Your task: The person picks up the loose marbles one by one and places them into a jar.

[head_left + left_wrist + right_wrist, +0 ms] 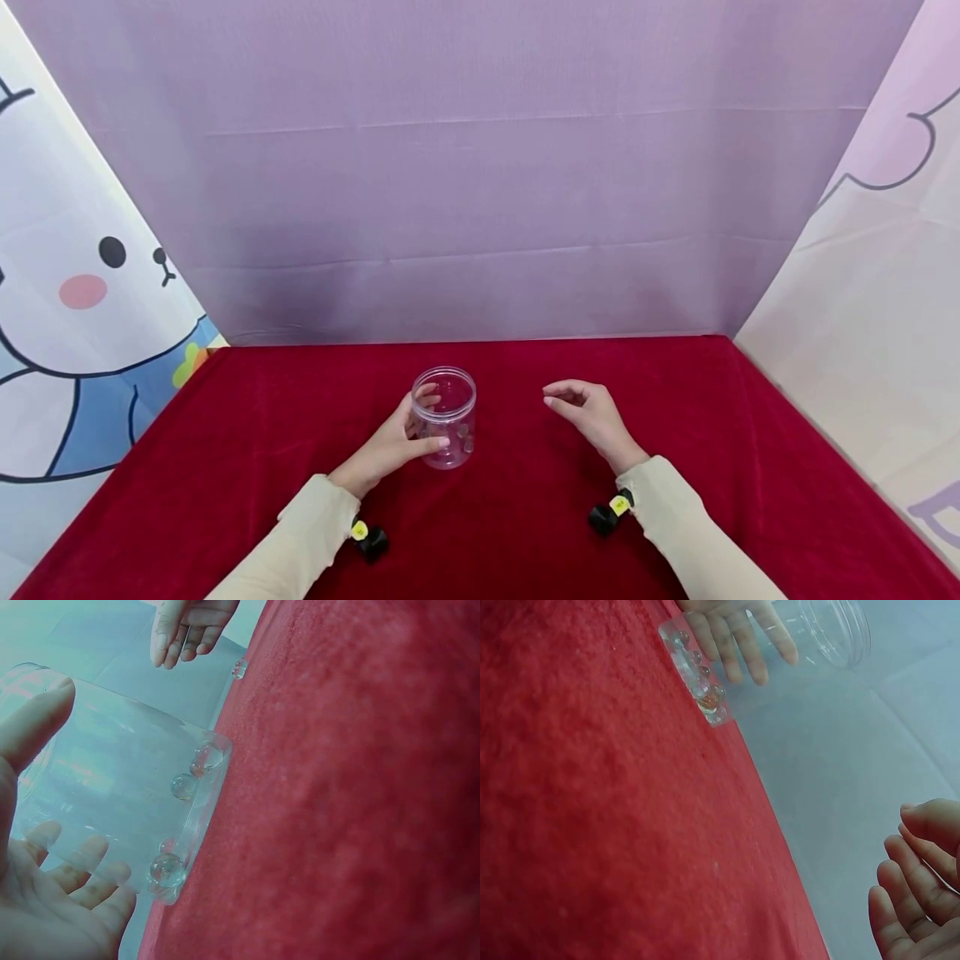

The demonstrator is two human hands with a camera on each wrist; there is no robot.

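A clear, lidless plastic jar point(452, 427) stands upright on the red cloth. My left hand point(390, 446) holds it from the left, thumb on the near side and fingers round the far side. Several clear glass marbles point(168, 870) lie at the jar's bottom. To the right of the jar, apart from it, my right hand point(592, 412) hovers with fingers loosely bent and a gap between thumb and forefinger; nothing shows in it. In the left wrist view, one small clear marble point(238, 669) sits on the cloth outside the jar, below the right hand.
Red cloth point(525, 533) covers the table. A plain purple curtain point(480, 183) hangs along the back edge. Printed cloth panels stand at the left point(75, 333) and right point(885, 333). Each wrist wears a small black camera point(372, 544).
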